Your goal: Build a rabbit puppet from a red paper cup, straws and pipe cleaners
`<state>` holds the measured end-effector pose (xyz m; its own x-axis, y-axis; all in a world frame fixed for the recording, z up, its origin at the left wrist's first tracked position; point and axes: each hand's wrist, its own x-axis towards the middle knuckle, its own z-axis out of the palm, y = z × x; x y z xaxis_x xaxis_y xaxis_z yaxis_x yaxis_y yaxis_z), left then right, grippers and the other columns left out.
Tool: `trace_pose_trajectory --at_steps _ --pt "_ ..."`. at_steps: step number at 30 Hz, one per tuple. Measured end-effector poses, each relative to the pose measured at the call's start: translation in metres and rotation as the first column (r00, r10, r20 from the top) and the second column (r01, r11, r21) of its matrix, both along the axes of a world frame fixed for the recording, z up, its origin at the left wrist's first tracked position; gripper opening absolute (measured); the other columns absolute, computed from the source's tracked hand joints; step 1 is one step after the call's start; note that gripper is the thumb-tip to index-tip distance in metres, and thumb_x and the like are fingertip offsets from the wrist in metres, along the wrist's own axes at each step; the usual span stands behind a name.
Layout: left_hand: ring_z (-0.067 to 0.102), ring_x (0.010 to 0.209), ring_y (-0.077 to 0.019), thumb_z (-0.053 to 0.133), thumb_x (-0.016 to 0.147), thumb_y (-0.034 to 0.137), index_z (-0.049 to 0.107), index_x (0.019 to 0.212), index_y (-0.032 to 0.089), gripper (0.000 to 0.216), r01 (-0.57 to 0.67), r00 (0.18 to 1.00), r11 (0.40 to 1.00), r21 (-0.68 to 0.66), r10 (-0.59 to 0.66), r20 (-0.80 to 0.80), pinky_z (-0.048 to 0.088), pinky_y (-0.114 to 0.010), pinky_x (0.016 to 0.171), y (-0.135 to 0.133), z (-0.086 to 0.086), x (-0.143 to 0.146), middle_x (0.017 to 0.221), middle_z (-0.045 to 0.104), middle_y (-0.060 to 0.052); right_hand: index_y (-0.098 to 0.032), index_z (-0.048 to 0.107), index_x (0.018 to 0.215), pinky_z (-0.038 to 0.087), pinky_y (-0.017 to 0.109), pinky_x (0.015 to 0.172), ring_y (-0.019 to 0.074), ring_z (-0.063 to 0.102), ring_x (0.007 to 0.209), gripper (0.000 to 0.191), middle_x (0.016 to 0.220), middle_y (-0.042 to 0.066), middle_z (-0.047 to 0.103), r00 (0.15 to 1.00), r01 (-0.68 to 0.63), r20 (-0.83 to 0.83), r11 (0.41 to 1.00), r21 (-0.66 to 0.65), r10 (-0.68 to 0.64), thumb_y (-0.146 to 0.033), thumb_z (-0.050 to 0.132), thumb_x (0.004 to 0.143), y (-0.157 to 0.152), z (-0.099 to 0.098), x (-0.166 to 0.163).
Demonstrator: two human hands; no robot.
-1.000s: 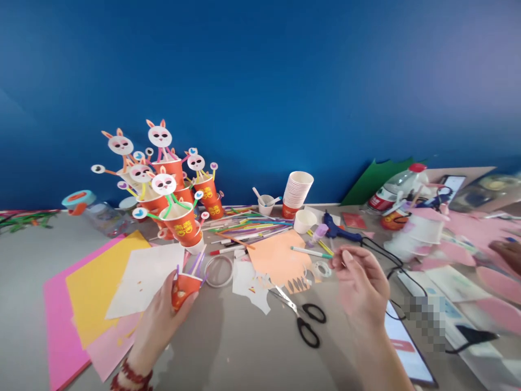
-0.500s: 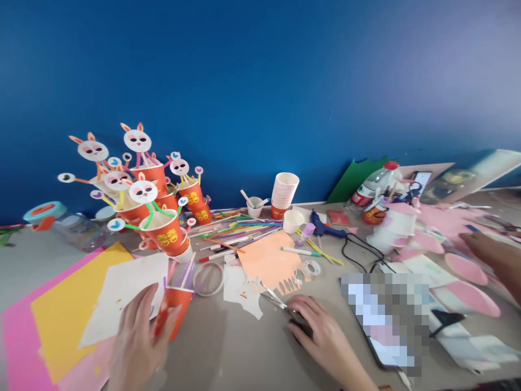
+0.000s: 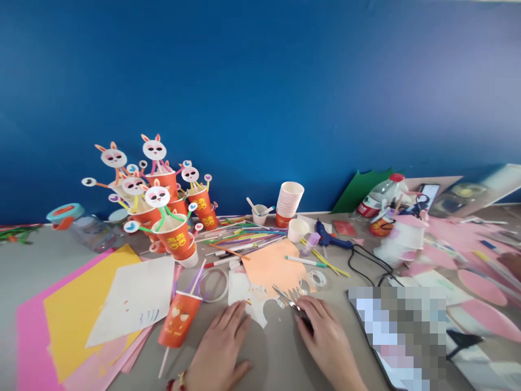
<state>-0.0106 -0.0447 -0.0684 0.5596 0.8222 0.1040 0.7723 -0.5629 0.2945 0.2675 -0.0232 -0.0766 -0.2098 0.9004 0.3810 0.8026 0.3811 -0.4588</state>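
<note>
My left hand (image 3: pixel 223 342) lies palm down on the grey table with its fingers stretched out, the tips close to cut white paper (image 3: pixel 254 305). My right hand (image 3: pixel 325 336) is closed around the handles of a pair of scissors (image 3: pixel 290 301), whose blades point up and left over the fringed edge of an orange paper sheet (image 3: pixel 277 266). Left of my left hand a red paper cup (image 3: pixel 180 320) with purple and white sticks lies tilted on the table. A roll of clear tape (image 3: pixel 214 285) is just beyond it.
Red cups with rabbit faces (image 3: pixel 173 239) stand at the back left, near coloured paper sheets (image 3: pixel 52 315). Pens, a cup stack (image 3: pixel 290 201) and a blue glue gun (image 3: pixel 331 237) lie along the wall. A phone (image 3: pixel 391 336) is at right; a person's hand (image 3: pixel 510 264) shows at the edge.
My left hand has let go of the red cup with sticks and moved right to the table by the white paper. My right hand keeps the scissors. The other person's hand has drawn back right.
</note>
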Motion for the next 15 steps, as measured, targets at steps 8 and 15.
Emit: trace_pose_trajectory --at_steps 8,15 --pt "0.053 0.13 -0.031 0.062 0.088 0.029 0.054 0.134 0.023 0.047 -0.056 0.998 0.998 0.012 0.056 0.007 0.049 -0.048 0.105 0.011 0.003 -0.013 0.144 0.054 -0.01 -0.022 0.061 0.108 0.05 0.042 0.094 0.029 0.06 0.109 0.027 0.118 0.008 0.065 0.957 -0.243 0.117 0.956 -0.164 0.264 -0.012 0.063 0.083 -0.003 0.016 -0.048" --pt "0.058 0.124 -0.0309 0.059 0.09 0.026 0.058 0.127 0.023 0.037 -0.106 0.994 0.992 0.067 0.108 -0.023 0.051 -0.048 0.101 0.015 -0.001 -0.019 0.137 0.06 -0.01 -0.019 0.067 0.1 0.052 0.036 0.074 0.0271 0.065 0.091 0.018 0.1 0.006 0.069 0.834 -0.197 0.457 0.941 -0.275 0.309 -0.009 0.063 0.085 0.015 0.02 -0.086"
